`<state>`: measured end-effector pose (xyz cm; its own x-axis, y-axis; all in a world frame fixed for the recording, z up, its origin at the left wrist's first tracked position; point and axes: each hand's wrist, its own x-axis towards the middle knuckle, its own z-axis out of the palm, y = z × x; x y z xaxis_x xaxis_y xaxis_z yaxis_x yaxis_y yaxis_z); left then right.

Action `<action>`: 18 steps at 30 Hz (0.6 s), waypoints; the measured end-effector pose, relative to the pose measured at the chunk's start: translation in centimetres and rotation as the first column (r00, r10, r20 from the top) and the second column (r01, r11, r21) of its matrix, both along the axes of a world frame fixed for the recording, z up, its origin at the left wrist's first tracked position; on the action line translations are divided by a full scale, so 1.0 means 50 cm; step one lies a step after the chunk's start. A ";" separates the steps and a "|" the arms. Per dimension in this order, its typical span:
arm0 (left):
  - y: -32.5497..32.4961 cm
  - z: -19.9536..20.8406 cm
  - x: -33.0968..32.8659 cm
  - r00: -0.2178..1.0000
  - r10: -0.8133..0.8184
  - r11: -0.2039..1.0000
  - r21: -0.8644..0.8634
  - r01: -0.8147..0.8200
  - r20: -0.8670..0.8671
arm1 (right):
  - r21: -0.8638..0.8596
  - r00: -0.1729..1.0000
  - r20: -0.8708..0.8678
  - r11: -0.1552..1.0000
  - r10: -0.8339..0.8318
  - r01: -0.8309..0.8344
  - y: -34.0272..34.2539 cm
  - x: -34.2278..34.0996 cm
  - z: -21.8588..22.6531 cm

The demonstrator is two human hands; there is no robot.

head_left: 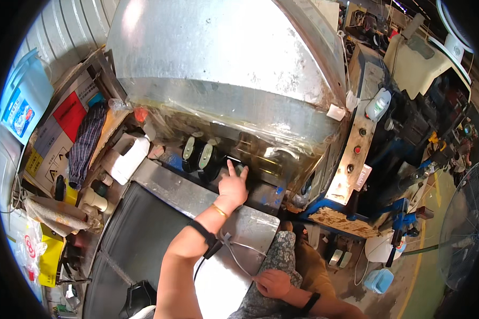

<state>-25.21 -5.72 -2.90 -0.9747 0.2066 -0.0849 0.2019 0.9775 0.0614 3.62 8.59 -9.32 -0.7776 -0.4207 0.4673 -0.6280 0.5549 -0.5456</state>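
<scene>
My left hand [233, 187] reaches forward over the metal ledge [167, 186], with two fingers spread apart. Its fingertips are at a dark piece in the shadow below the hood, and whether they press on it I cannot tell. Just left of them stand two black, shoe-like pieces [206, 156] with pale green oval tops. A black strap [203, 236] and a gold bracelet [220, 210] circle that arm. My right hand [273, 283] rests on my patterned trouser leg [282, 252], fingers curled in. A pale cable [242, 263] runs close to its fingertips; what it holds, if anything, is hidden.
A large metal hood [218, 48] with clear plastic sheeting [287, 141] overhangs the ledge. Below left is a dark belt [138, 234]. A white cut-open jug [125, 157] stands left, a control panel [351, 159] right. On the floor sit a blue bin [379, 280] and a fan [465, 228].
</scene>
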 end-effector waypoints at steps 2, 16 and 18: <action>-0.017 -0.054 -0.044 0.999 -0.001 0.998 0.066 0.005 -0.054 | -0.010 1.000 0.002 1.000 -0.003 0.003 0.000 0.011 -0.002; -0.203 -0.095 0.207 0.975 -0.115 0.932 0.318 0.171 -0.188 | -0.023 1.000 0.016 1.000 -0.015 0.015 0.006 0.011 -0.022; -0.341 -0.053 0.341 0.962 0.011 0.956 0.285 0.070 -0.274 | -0.028 1.000 -0.017 0.999 -0.023 0.023 0.006 0.009 -0.017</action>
<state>-8.15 -22.79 -5.56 -0.9452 0.2118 0.2483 0.2793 0.9186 0.2797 4.09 8.89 -10.15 -0.7787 -0.3895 0.4917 -0.6246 0.5543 -0.5501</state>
